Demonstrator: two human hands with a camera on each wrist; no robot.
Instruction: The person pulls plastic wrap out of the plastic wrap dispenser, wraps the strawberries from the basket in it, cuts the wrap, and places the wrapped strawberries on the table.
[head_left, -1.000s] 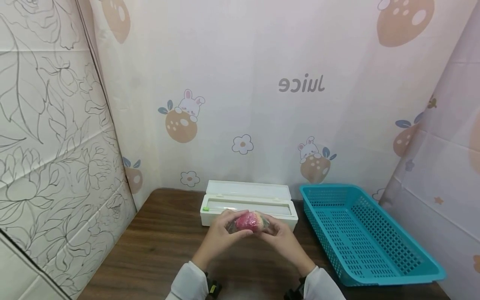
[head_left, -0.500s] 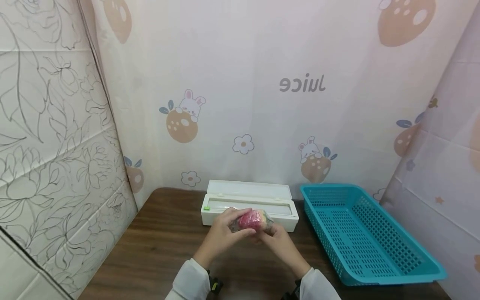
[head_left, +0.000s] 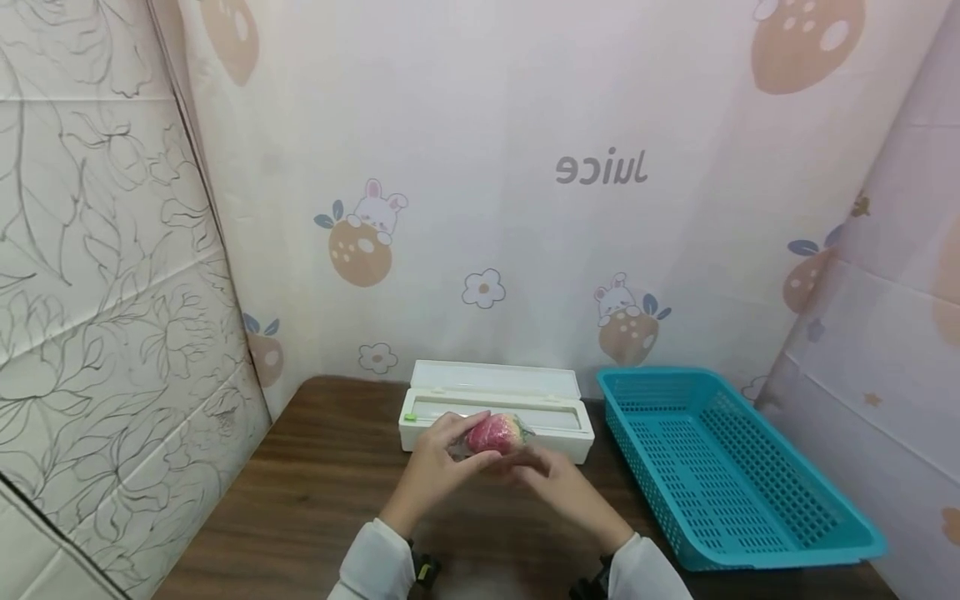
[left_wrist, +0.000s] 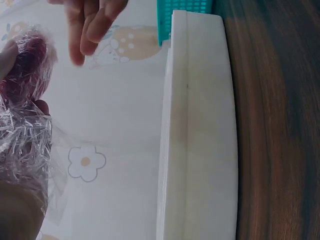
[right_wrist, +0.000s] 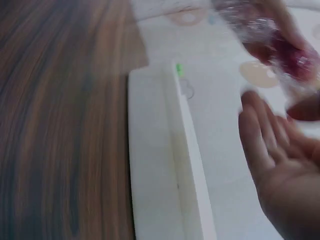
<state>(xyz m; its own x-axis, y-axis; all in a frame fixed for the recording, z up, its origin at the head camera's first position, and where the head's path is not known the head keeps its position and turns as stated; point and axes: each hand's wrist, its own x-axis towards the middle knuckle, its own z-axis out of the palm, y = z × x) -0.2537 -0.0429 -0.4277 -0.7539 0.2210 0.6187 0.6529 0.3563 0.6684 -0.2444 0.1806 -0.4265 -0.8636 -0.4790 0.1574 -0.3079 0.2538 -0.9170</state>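
My left hand (head_left: 442, 460) grips a pink-red fruit (head_left: 495, 434) wrapped in clear cling film, above the table and in front of a long white box. Yellowish-green colour shows at the fruit's right end; its kind is unclear. In the left wrist view, loose crinkled film (left_wrist: 25, 145) trails from the fruit over the left hand. My right hand (head_left: 558, 487) is just right of and below the fruit. Its fingers are extended and loosely bent, palm up in the right wrist view, with nothing clearly held. Whether a right fingertip touches the film cannot be told.
The white box (head_left: 495, 437), which looks like a cling film dispenser, stands at the back with its lid (head_left: 495, 379) raised and a small green slider (head_left: 410, 417) at its left. A turquoise perforated basket (head_left: 750, 560) stands right on the dark wooden table (head_left: 300, 500). Printed curtains (head_left: 480, 208) hang behind.
The right hand's fingers have come off the fruit's right end and lie lower beside it. The left hand keeps its hold, with the fruit slightly higher and turned to show its greenish end.
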